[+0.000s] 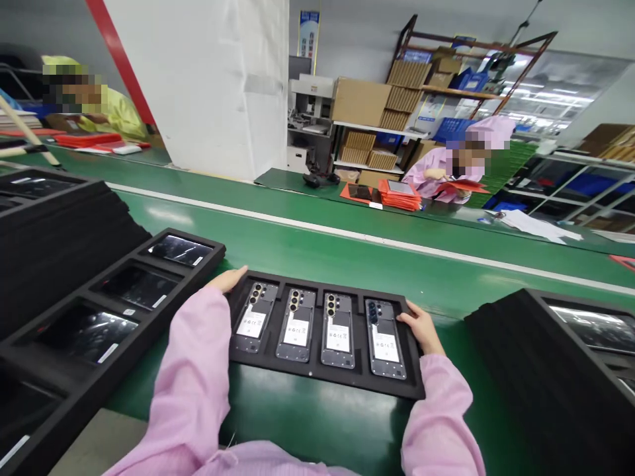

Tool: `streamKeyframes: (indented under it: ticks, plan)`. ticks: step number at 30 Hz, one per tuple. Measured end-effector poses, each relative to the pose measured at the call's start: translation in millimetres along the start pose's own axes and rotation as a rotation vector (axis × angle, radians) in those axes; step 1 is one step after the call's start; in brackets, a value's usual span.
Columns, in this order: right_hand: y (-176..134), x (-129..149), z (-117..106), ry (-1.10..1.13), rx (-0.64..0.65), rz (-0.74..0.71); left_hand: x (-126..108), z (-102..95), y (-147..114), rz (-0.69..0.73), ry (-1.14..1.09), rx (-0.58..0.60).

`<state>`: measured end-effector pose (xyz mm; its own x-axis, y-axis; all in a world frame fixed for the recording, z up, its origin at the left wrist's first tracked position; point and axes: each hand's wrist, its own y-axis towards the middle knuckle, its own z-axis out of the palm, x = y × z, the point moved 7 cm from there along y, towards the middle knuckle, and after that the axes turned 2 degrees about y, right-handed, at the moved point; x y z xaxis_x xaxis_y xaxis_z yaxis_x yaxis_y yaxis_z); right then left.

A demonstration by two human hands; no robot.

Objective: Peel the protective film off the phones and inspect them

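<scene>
A black foam tray [317, 375] lies in front of me on the green bench, slightly tilted in view. In its slots rest several phones with their backs off, such as the leftmost phone [255, 317], showing camera rings and white labels; the rightmost phone [385, 338] has darker lens rings. My left hand [229, 280] is closed round the tray's left end, its fingers partly hidden behind the edge. At the opposite end, my right hand [423, 328] grips the rim, with the thumb over the top.
Left of me stands a stack of black trays [54, 251], with another tray [163, 291] of dark screens in front. More stacked trays [526, 357] are at right. Across the green bench [317, 225], a person in pink [436, 165] handles red sheets; a person in yellow [119, 116] sits far left.
</scene>
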<state>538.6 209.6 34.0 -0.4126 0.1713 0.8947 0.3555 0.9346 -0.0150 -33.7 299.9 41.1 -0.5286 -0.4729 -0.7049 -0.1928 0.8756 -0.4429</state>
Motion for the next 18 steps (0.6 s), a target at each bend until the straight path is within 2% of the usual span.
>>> streamKeyframes:
  ticks: [2,4,6,10,14,18]
  plan:
    - [-5.0,-0.1,-8.3,0.080,0.009,0.001,-7.0,15.3,4.1,0.009,-0.107,0.084]
    - [-13.5,-0.1,-14.2,0.171,0.028,0.013,-12.3,27.3,-3.0,0.034,-0.213,0.135]
    - [-21.0,-3.8,-16.3,0.276,0.051,0.090,-16.6,32.5,-14.4,0.074,-0.315,0.168]
    - [-25.2,-13.7,-18.4,0.356,0.059,0.253,-18.6,27.6,-26.2,0.142,-0.445,0.210]
    - [-17.5,-28.3,-27.8,0.313,0.049,0.329,-8.6,21.7,-16.0,0.171,-0.477,0.245]
    - [-10.7,-52.7,-40.0,0.281,-0.001,0.429,3.0,21.8,-7.5,0.203,-0.466,0.331]
